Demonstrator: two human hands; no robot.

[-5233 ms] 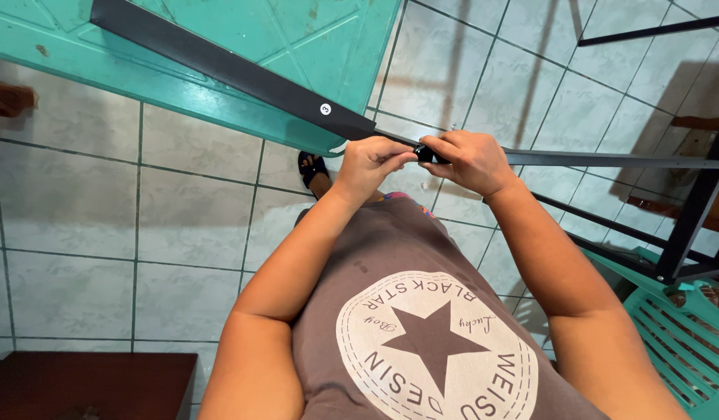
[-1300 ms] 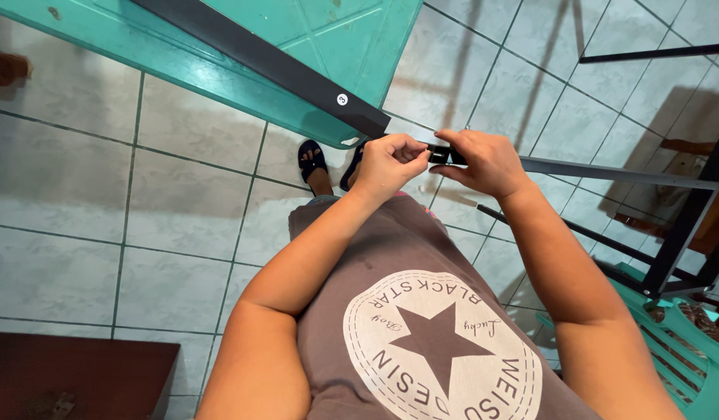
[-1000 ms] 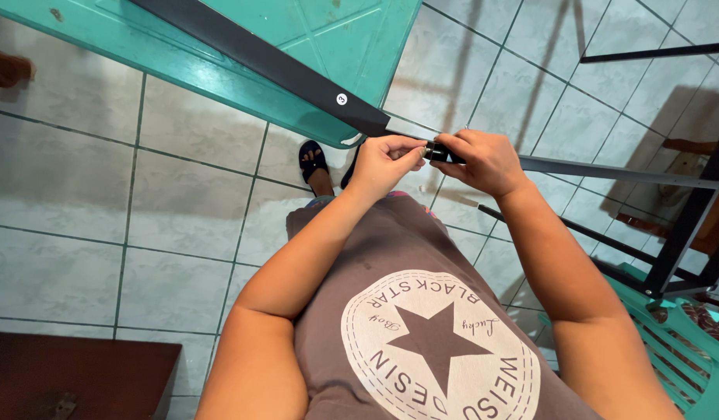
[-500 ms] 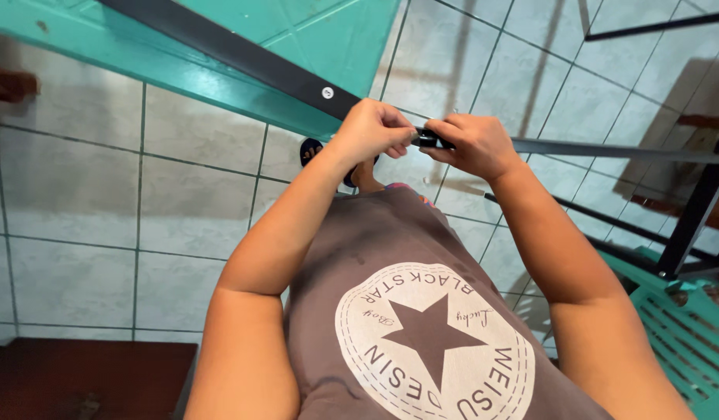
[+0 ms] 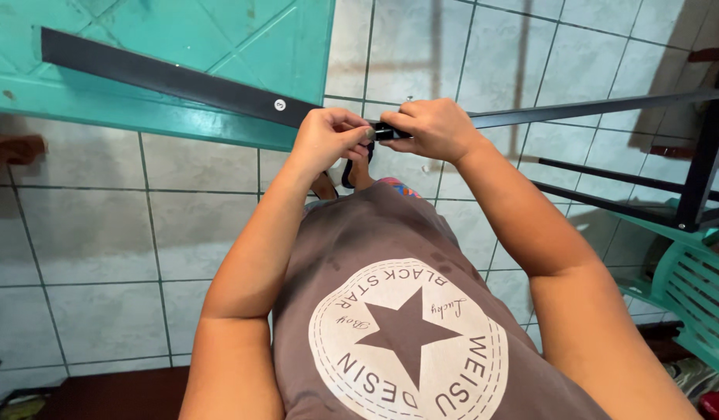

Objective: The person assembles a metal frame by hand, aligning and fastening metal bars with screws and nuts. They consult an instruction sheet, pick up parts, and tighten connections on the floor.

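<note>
A long flat black metal bar (image 5: 165, 78) with a pale rivet (image 5: 279, 104) runs from the upper left across a teal panel (image 5: 219, 31). It meets a thinner black bar (image 5: 593, 106) that leads off to the right. My left hand (image 5: 328, 136) pinches the joint between them, fingers closed on a small black piece (image 5: 387, 132). My right hand (image 5: 431, 128) is closed around the end of the thinner bar, touching the left fingertips. What the small piece is cannot be made out.
Pale floor tiles (image 5: 87, 233) lie below. A black metal frame (image 5: 702, 171) stands at the right, above a teal plastic chair (image 5: 694, 288). A sandalled foot (image 5: 348, 173) shows under my hands. A dark brown surface (image 5: 118, 393) is at the bottom left.
Both hands have stayed at the joint of the two bars. The left fingers have shifted their pinch a little, and the view has tilted and moved slightly.
</note>
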